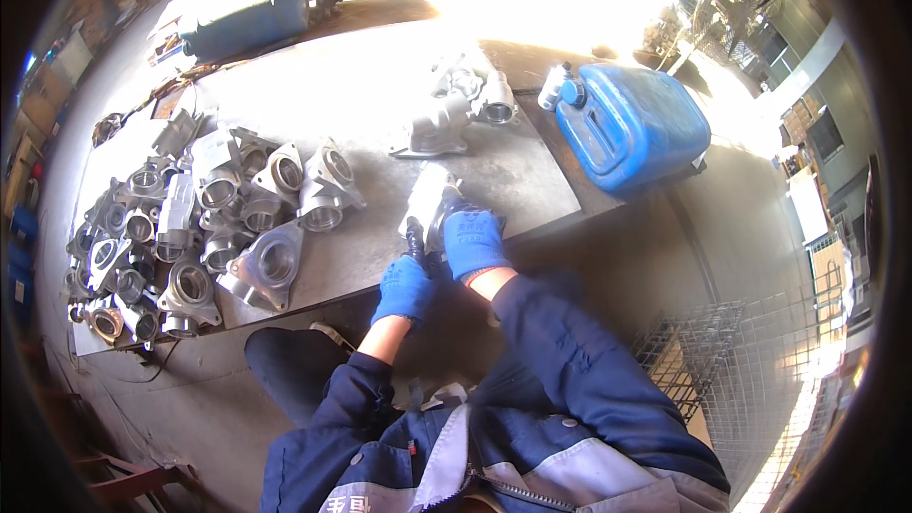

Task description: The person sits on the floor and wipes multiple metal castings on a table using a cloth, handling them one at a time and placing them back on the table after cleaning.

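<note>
A bright silvery metal casting (427, 192) is at the near edge of the metal-topped table (518, 180), partly washed out by glare. My right hand (475, 239), in a blue glove with dark fingers, grips its right side. Against the casting's near end are the closed fingers of my left hand (404, 287), gloved alike; any small tool in them cannot be made out. Just beyond stand a few finished-looking castings (437, 125) with round openings. To the left lies a crowded pile of similar flanged castings (190, 218).
A blue plastic jerrycan (632, 123) stands at the table's right end, beside a small white bottle (554, 85). Farther off are a blue drum (249, 24) and a large fan (736, 0). Wire mesh baskets (703, 342) stand on the floor at my right.
</note>
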